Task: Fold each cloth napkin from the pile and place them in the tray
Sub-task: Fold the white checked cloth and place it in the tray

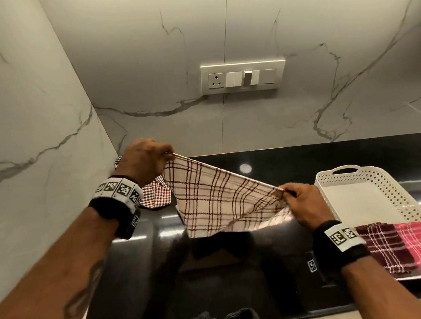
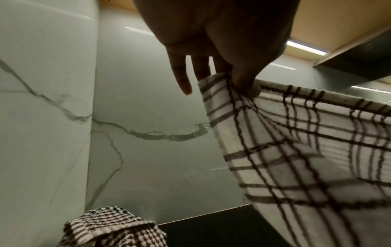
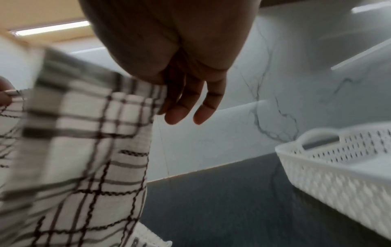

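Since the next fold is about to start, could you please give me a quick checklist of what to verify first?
1. Left hand pinches a corner of the white plaid napkin: ok.
2. Right hand pinches the opposite corner: ok.
3. Top edge stretched taut between the hands: ok.
4. Napkin hangs clear of the black counter: ok; its lower edge hangs above the counter.
5. Room in the white tray behind the folded maroon and pink napkin: ok.
6. Lower corners aligned for an even fold: cannot tell; the bottom hangs uneven.
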A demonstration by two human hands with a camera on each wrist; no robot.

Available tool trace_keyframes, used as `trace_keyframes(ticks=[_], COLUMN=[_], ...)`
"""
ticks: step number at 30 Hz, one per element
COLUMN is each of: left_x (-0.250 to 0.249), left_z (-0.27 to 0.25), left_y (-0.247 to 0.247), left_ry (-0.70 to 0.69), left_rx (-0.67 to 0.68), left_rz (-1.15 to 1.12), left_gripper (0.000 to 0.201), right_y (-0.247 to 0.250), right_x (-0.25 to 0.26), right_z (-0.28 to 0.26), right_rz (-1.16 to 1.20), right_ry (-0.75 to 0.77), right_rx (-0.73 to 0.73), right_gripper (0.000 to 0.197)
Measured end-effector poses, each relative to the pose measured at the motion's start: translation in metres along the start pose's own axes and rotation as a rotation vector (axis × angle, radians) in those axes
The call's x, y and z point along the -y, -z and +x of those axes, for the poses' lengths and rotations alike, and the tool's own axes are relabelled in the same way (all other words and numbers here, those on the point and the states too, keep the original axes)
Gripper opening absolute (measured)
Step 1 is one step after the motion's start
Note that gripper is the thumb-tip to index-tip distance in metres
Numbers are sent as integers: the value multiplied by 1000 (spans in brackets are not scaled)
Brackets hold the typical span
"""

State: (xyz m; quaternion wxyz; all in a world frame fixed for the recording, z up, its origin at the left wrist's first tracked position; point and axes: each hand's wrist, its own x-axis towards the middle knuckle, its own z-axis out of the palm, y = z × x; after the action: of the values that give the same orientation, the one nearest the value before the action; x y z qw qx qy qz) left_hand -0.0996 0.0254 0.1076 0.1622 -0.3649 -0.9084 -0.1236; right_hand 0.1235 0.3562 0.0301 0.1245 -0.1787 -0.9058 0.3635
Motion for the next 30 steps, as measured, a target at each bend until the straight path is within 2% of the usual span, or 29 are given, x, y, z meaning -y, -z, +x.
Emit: trace_keyframes(ticks=[5, 9, 13, 16, 19, 22, 24, 27, 30], left_x=[10, 17, 16, 1, -12, -27, -37, -60, -90], left_z=[12, 46, 74, 68, 35, -20, -63, -136, -211], left_y=[17, 51, 113, 157, 181, 178, 164, 130, 88], left_ry=[155, 273, 364, 386, 365, 330, 334, 352, 391], left_rx=[32, 24, -206, -393, -556, -617, -595, -533, -430], left_rz=[45, 147, 143, 43, -53, -84, -79, -112, -170], left_gripper=[9, 8, 12, 15, 16, 18, 16, 13, 15], right_y=[28, 66, 118, 153, 170, 168, 157, 130, 103], right_x=[18, 58, 115, 135, 138, 120, 99, 50, -6], right_z=[56, 109, 132, 129, 102, 52, 20, -32, -78], right_rz=[-293, -357, -257, -176, -113, -7, 73, 184, 157], right_ry=[-44, 36, 288, 407, 546, 604, 576, 462, 414], right_rx=[2, -131, -385, -472, -455, -384, -314, -130, -1], right_gripper=[14, 18, 24, 21, 18, 16, 14, 13, 18])
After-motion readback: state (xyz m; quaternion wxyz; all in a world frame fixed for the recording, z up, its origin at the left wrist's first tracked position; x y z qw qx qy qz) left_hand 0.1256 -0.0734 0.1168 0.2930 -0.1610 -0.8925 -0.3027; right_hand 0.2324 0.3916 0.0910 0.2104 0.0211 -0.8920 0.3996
